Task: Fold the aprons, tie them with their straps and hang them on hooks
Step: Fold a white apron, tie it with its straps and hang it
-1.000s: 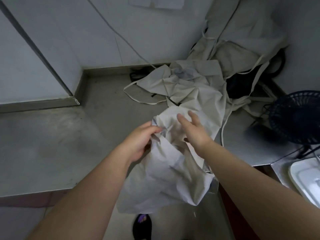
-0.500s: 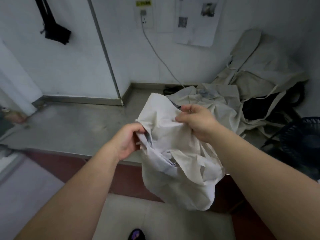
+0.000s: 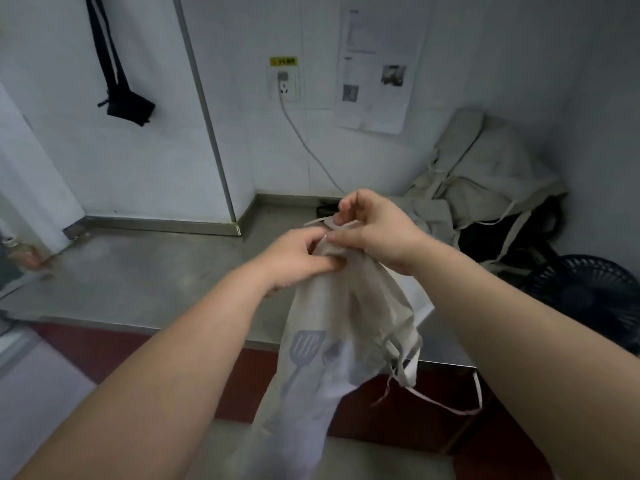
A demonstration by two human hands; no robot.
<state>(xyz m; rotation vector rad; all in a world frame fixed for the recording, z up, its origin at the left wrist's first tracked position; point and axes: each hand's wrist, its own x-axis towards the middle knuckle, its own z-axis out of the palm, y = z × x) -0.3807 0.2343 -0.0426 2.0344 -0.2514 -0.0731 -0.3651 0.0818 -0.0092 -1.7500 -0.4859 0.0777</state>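
A steel counter [image 3: 145, 282] runs along a white wall [image 3: 242, 150] that has a socket [image 3: 284, 85] and papers [image 3: 375, 71] on it. A black bag [image 3: 128, 105] hangs on the left. In the right corner lies a pile [image 3: 485, 174] of aprons, and near it stands a dark fan [image 3: 588, 299]. In front of the counter edge, one apron [image 3: 325, 368] hangs from both hands. The left hand [image 3: 294, 259] has its fingers curled round the bunched top. The right hand [image 3: 377, 233], just beside it, pinches the top edge between thumb and fingers. Thin straps [image 3: 408, 372] hang loose on the apron's right side.
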